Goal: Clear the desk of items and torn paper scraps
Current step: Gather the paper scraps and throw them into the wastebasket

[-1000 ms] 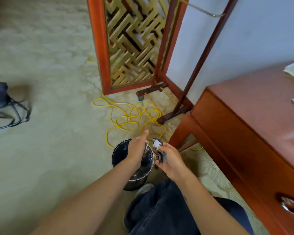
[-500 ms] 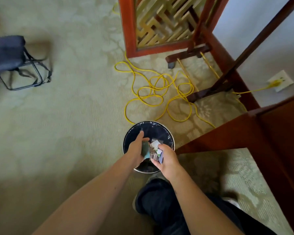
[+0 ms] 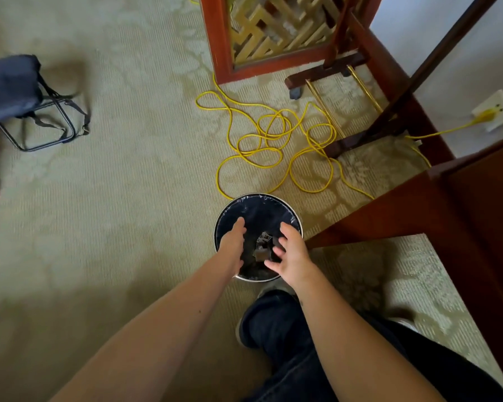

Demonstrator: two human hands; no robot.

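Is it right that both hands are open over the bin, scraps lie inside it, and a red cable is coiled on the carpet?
Not quite: the head view shows the cable is yellow, not red. The rest holds: left hand and right hand open over the bin, scraps inside it.

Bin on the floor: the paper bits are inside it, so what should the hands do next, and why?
Probably draw both hands back and turn to the desk to check for more. The left hand and right hand hang open and empty over the bin, with the paper scraps down inside it.
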